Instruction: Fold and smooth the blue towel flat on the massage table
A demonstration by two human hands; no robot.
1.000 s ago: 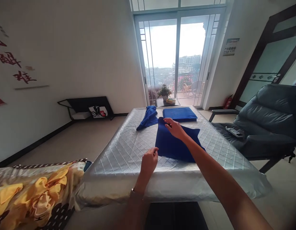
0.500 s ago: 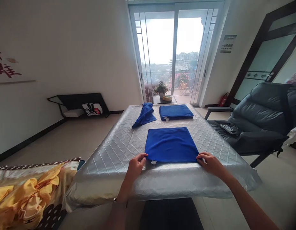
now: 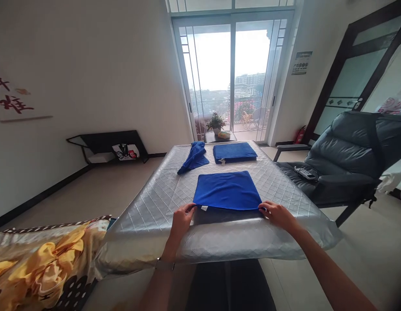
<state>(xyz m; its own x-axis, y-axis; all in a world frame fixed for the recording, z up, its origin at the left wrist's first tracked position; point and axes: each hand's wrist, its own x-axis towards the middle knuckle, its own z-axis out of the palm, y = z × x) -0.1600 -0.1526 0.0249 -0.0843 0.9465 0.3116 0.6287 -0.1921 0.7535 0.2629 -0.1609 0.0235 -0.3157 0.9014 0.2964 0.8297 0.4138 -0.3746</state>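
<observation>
A folded blue towel (image 3: 227, 190) lies flat near the front of a table covered in silver quilted cloth (image 3: 155, 203). My left hand (image 3: 182, 217) pinches the towel's near left corner, beside a small white tag. My right hand (image 3: 277, 214) pinches its near right corner. The near edge looks lifted slightly off the cloth. Farther back lies a second neatly folded blue towel (image 3: 234, 152), and to its left a crumpled blue towel (image 3: 193, 157).
A dark recliner chair (image 3: 346, 164) with a remote on its seat stands right of the table. A yellow patterned cushion (image 3: 41, 263) lies at the lower left. Behind the table are a potted plant (image 3: 215, 124) and glass balcony doors. A black low shelf (image 3: 106, 144) stands against the left wall.
The right hand brought the towel's far edge over toward me, folding it in half. Both hands now grip the near corners, and the towel has slid slightly away from the table's front edge.
</observation>
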